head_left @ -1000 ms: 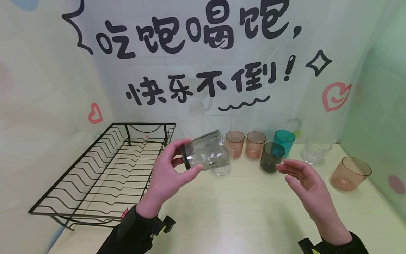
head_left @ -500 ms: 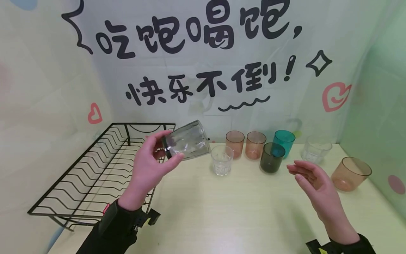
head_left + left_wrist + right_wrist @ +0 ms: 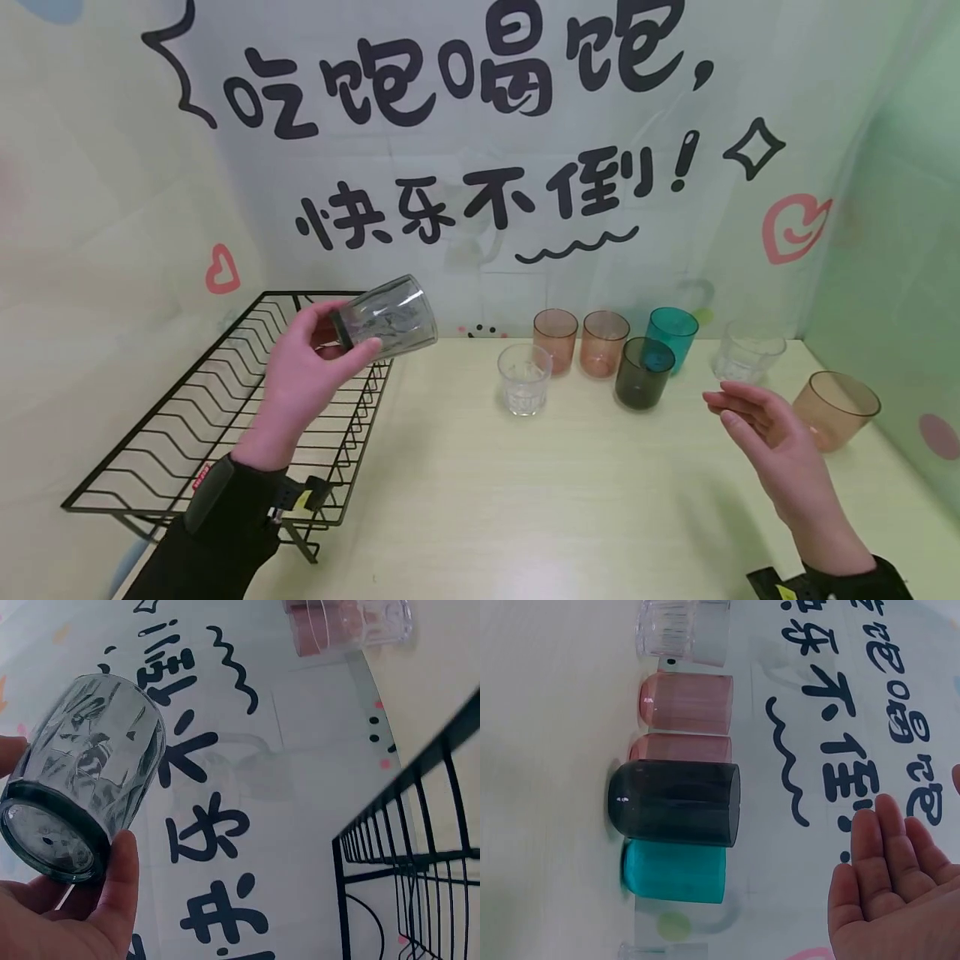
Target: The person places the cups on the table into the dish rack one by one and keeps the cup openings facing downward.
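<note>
A pale wooden table carries a black wire dish rack at about nine o'clock of the scene. Near the centre a small clear ribbed glass stands upright. At one o'clock from it two pink tumblers stand side by side near the back wall. A dark grey tumbler stands just in front of a teal tumbler. Toward three o'clock a second clear glass stands by the wall, and a wider orange tumbler stands further right. A backdrop with black lettering and pink hearts rises at twelve o'clock.
</note>
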Demonstrator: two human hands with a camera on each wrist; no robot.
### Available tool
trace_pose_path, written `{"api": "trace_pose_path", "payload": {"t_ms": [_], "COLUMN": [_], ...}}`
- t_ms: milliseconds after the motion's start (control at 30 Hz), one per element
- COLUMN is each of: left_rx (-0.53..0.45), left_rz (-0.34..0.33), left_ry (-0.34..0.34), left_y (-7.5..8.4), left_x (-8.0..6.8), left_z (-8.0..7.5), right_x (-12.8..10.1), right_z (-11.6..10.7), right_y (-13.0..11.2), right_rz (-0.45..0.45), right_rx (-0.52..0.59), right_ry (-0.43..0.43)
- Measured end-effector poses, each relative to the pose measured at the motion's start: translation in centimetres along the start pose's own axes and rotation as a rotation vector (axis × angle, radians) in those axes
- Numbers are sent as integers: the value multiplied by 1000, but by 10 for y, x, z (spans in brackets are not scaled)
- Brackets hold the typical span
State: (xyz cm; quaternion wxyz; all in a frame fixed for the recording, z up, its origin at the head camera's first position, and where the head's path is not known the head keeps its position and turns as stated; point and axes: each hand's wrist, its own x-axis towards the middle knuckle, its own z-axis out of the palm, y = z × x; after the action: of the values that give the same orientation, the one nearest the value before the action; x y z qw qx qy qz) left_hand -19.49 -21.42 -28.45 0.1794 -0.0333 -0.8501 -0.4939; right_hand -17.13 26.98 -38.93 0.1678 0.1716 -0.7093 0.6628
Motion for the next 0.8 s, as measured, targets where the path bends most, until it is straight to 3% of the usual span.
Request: {"api": "trace_pose_path", "payload": {"t_ms": [400,633,733,800], "left_rx": [157,249,277,313], "left_rz": [-47,-141,-158,-157], "left_ry": [49,60,66,105], "left_y": [-28,-54,-87,-129], "left_x": [32,54,73,94], "left_z": [-31,-45,-51,-53], "right_x": [-4,-5,-5,-5], "right_z": [-15,-23,-27,-29], "right_y": [11,17,19,20], "right_rz": [33,51,61,68], "right_rx": [-16,-55,-67,-75], "right_ry": [22,40,52,59]}}
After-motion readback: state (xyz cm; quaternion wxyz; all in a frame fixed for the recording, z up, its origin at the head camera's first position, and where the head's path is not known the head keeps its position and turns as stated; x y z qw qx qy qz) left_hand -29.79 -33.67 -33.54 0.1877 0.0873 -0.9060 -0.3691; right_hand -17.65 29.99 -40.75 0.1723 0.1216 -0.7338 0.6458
